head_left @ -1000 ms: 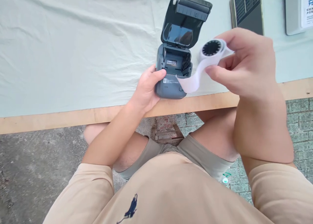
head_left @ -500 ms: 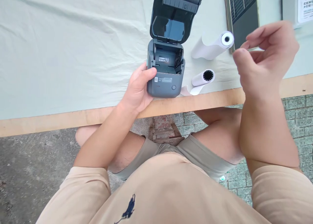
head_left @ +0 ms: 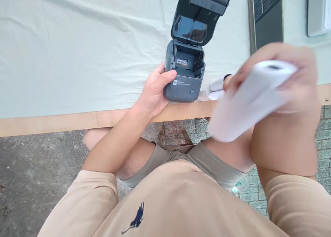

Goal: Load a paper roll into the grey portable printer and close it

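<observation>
Clamping the printer point(head_left: 184, 85) at one o'clock, left hand point(head_left: 156, 90) hooks its thumb in front, lid point(head_left: 198, 16) already up! Right hand point(head_left: 303, 75) curls blurred fingers round a paper roll point(head_left: 250, 99) at three; smaller roll point(head_left: 216, 85) at two, both outside

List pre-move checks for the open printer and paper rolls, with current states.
1. Printer steadied: ok, left hand holds its side.
2. Lid open: ok, swung up and back.
3. Roll bay free of paper: ok, no roll seated in it.
4. Held roll off the table: ok, in the right hand.
5. Held roll tightly wound: cannot tell, motion blur.
6. Small roll fully wound: not ok, loose paper trails beside the printer.
</observation>
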Motion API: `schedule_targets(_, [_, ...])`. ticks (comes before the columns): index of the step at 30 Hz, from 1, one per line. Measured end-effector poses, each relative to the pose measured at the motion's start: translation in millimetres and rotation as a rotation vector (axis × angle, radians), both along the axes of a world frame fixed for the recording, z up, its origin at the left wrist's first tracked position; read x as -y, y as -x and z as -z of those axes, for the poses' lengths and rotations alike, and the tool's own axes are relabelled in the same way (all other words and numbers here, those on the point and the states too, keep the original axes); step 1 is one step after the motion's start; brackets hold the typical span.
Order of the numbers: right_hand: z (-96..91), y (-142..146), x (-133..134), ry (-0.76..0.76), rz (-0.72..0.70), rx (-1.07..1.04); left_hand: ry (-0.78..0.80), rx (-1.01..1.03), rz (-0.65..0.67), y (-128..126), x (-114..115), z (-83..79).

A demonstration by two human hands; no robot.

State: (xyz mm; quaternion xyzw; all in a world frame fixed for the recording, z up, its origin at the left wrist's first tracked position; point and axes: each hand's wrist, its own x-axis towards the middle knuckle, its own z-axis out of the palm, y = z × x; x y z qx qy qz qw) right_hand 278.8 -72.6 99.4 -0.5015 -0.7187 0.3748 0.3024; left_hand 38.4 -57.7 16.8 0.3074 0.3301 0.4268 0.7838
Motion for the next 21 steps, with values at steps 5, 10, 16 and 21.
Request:
schedule_targets(5, [-3.4, 42.4, -13.7, -0.131, 0.002, 0.251, -0.041, -0.005, -0.073, -5.4, 3.9, 2.4])
schedule_targets(10, [0.8, 51.5, -30.6, -0.171, 0.050, 0.596, 0.015, 0.077, -0.101, -7.6, 4.1, 0.3])
schedule_targets(16, [4.4, 53.6, -30.0, -0.197, 0.037, 0.598, 0.009, 0.192, -0.007, -5.3, 2.1, -6.3])
schedule_targets(21, [11.8, 49.2, -24.1, -0.442, 0.049, 0.506, -0.013, 0.108, -0.034, -3.0, 3.3, -1.3])
